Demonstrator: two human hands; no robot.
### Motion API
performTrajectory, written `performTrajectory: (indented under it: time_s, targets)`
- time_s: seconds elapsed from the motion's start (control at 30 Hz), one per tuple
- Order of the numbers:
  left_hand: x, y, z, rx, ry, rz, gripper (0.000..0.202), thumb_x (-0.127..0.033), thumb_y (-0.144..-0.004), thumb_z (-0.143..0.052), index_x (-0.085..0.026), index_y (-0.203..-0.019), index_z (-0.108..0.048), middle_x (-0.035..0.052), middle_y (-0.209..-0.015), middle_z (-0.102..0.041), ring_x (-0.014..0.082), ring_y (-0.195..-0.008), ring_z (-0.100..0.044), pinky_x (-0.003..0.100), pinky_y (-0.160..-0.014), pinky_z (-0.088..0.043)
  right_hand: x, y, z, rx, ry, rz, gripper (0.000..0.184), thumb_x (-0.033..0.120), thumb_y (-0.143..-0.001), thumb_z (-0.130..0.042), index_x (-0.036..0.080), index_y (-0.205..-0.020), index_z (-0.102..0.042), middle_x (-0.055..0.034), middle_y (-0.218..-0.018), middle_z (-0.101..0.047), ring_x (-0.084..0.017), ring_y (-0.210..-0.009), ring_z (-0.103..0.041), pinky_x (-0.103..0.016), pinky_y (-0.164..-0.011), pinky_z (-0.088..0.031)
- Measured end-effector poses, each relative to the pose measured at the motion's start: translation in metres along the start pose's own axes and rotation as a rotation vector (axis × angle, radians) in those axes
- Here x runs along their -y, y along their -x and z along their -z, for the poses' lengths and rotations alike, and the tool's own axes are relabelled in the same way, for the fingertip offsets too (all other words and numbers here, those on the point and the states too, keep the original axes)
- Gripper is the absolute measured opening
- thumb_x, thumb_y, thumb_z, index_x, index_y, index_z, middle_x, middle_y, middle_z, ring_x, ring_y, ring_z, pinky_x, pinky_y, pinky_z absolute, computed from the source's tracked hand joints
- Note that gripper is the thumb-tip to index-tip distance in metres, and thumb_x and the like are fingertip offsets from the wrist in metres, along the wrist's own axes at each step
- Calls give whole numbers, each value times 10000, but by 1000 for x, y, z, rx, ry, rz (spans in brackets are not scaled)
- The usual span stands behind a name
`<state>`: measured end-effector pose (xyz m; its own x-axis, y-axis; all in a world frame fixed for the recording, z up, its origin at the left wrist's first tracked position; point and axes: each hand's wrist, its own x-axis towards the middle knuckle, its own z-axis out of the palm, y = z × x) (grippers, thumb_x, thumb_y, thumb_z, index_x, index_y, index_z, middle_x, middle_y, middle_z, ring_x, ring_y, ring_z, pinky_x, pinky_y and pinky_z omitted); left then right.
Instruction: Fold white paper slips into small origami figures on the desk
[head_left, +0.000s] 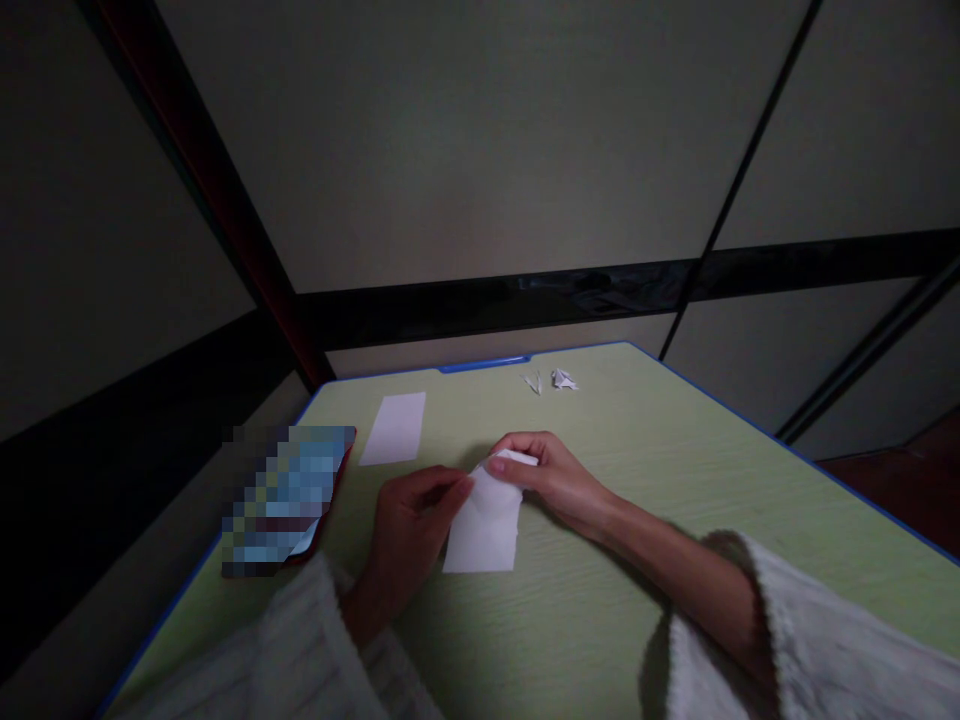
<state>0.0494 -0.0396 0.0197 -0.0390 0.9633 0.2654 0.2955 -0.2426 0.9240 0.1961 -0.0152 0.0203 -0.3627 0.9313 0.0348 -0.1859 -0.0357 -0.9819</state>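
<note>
Between my two hands is a white sheet of paper (486,525), its near end hanging toward me and its far end bent over at the top. My left hand (416,515) pinches the sheet's left edge between thumb and fingertips. At the far right corner, my right hand (551,475) grips the paper with the thumb on top and the fingers behind. Part of the bent end is hidden by the fingers. A second white sheet (394,428) lies flat on the table, beyond my left hand.
The pale green table (600,620) has a blue edge. A red-rimmed device with a blurred screen (292,500) lies at the left. Near the far edge are a small folded paper piece (562,380) and thin paper strips (534,383). Cabinet panels (480,150) stand behind.
</note>
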Motion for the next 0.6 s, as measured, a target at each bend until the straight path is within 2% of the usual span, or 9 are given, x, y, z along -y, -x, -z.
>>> performTrajectory:
  time_s: [0.1, 0.2, 0.47, 0.6]
  targets:
    - [1, 1, 0, -3, -41, -52, 73, -206, -586, -586, -158, -545, -623, -20, -528, -621, 117, -501, -541, 185, -478, -420, -2, -1, 0, 14, -53, 4, 223, 328, -608, -602, 111, -599, -551, 22, -524, -517, -55, -458, -423, -194, -465, -287]
    - [1, 1, 0, -8, -57, -57, 73, -210, -590, -585, -158, -555, -623, -21, -516, -620, 118, -489, -543, 186, -467, -420, -5, -2, 0, 12, -115, -6, 246, 337, -647, -563, 115, -551, -517, 40, -468, -467, -41, -406, -372, -183, -413, -233]
    - [2, 0, -1, -16, -8, 43, 74, -216, -577, -592, -148, -564, -619, -24, -510, -619, 113, -487, -538, 177, -445, -409, -4, -2, 0, 11, -37, 28, 235, 332, -636, -578, 110, -579, -525, 30, -492, -481, -44, -418, -381, -186, -422, -250]
    - [1, -2, -1, -23, 33, 96, 80, -223, -569, -593, -147, -564, -617, -24, -517, -619, 107, -487, -525, 171, -435, -397, 0, -1, 1, 27, 19, 113, 148, 262, -655, -568, 119, -655, -532, 30, -543, -491, -47, -460, -402, -183, -446, -267]
